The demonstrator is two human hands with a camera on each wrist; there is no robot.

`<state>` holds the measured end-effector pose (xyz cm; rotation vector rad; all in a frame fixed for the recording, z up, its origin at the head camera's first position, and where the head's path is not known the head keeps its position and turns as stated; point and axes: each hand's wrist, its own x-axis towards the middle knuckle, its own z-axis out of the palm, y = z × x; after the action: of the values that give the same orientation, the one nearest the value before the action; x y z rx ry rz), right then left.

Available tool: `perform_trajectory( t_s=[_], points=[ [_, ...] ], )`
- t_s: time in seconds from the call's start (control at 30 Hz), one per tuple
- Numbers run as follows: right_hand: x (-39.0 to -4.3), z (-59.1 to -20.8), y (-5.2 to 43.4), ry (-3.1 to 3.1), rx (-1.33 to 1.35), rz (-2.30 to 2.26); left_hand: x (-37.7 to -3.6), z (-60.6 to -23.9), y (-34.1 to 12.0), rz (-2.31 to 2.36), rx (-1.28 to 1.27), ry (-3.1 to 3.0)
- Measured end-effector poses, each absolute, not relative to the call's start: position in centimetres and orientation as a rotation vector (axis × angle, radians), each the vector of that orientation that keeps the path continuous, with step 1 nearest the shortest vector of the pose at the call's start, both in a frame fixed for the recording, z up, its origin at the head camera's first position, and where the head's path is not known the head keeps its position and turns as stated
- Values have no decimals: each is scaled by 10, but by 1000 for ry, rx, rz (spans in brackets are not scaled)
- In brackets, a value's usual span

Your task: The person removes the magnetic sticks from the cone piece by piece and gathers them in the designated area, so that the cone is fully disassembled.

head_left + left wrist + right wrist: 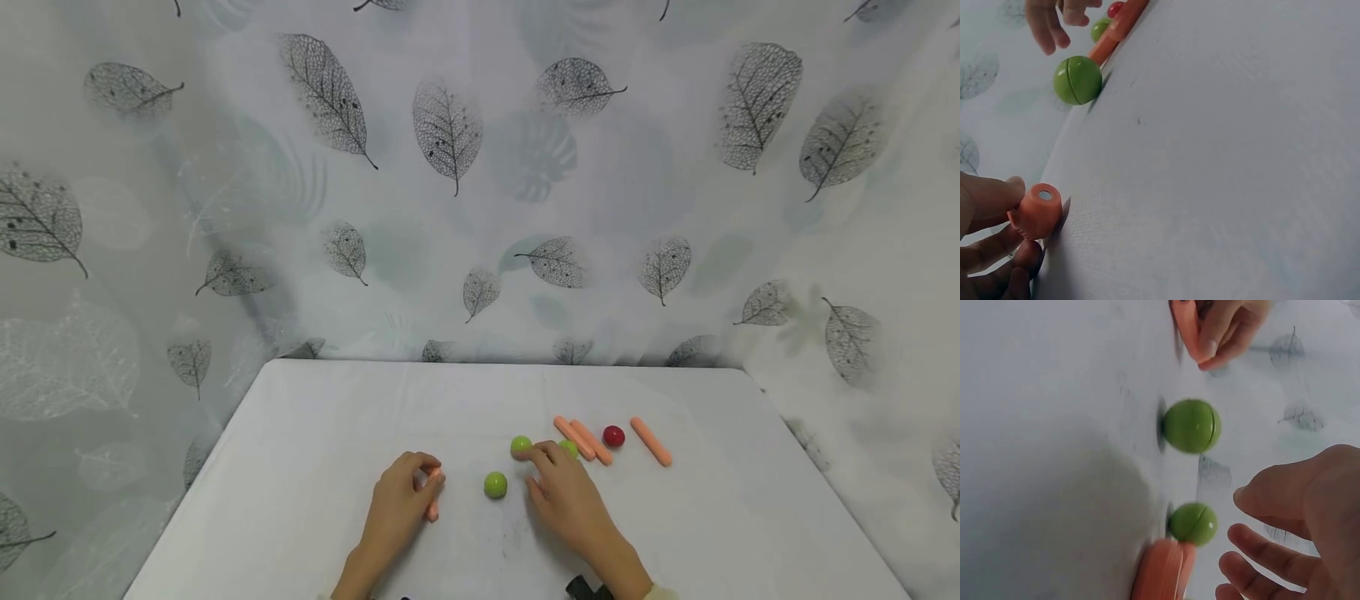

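Left hand (401, 500) is pinching a short orange plastic sausage-shaped stick (433, 495) between thumb and curled fingers, grip clamped on it. The stick is lying on the white cloth-covered bench (300, 467), front-centre, long axis running roughly near-to-far, far end up by the fingertips. In the left wrist view its flat round end with a grey disc (1045, 195) is facing the camera.

Right hand (562, 492) is resting on the bench with fingers relaxed and spread, grip apart, holding nothing. Its fingertips are sitting just beside a green plastic ball (521, 447) at the far side and another green ball (568, 448), which is partly hidden behind the fingers.

A third green plastic ball with a seam line (495, 485) is sitting between the two hands, touching neither.

Beyond the right hand, two long orange sticks (583, 439) are lying side by side, both angled from far-left to near-right. A small red ball (613, 436) is sitting just right of them, then one more orange stick (650, 441) at the same angle, apart from the rest.
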<state>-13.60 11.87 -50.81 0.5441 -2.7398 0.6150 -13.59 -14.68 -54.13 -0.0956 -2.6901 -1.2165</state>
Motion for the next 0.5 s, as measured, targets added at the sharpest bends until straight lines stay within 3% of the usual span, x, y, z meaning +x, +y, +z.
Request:
perform_trajectory(
  t_s=[0.5],
  points=[
    [-156,-509,149,-2727,413,870,-171,-539,-139,-1113,-93,-2702]
  ],
)
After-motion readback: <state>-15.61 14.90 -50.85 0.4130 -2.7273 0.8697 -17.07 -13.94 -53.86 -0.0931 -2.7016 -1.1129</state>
